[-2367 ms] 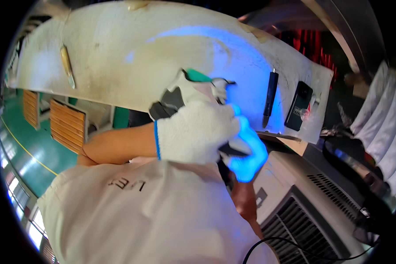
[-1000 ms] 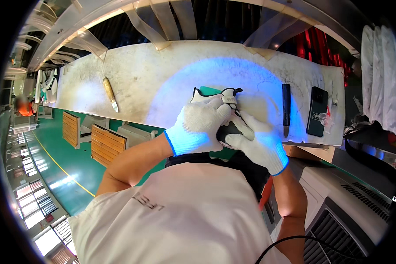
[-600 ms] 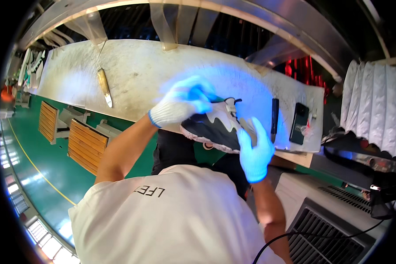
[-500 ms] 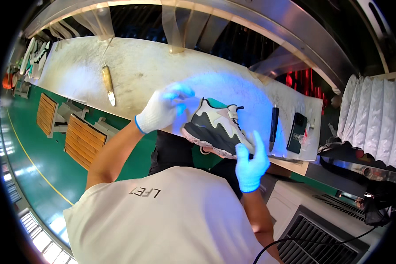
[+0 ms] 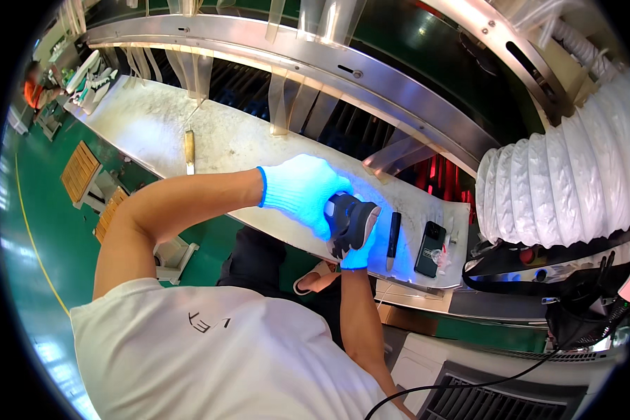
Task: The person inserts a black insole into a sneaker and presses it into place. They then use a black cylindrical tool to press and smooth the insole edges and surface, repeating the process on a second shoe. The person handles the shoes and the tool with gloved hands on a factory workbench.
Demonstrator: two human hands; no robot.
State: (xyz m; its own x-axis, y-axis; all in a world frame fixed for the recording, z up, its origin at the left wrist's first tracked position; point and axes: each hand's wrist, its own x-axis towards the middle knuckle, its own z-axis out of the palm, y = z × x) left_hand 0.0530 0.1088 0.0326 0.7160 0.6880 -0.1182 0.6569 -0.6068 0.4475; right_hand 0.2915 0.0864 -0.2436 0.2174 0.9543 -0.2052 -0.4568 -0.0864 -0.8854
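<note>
A grey, black and white sports shoe (image 5: 343,222) is held over the front edge of the worktop, one end tipped toward me. My left hand (image 5: 299,190), in a white knit glove lit bright blue, is closed round the shoe's left and upper side. Behind and below it is my gloved right hand (image 5: 358,261), holding the shoe from the far side; the shoe hides most of its fingers. Right of the hands lies a dark-handled tool (image 5: 394,238) with a pale tip.
A dark phone (image 5: 430,246) lies at the right of the pale worktop (image 5: 241,145). A wooden-handled tool (image 5: 190,150) lies left. Several shoes (image 5: 94,85) stand at the far left end. A metal machine frame (image 5: 392,80) with clear strips runs behind; a white ribbed duct (image 5: 556,171) is right.
The shoe has turned from side-on to end-on. My left hand has moved right and closed on it, and my right hand has gone behind it. The view has shifted too.
</note>
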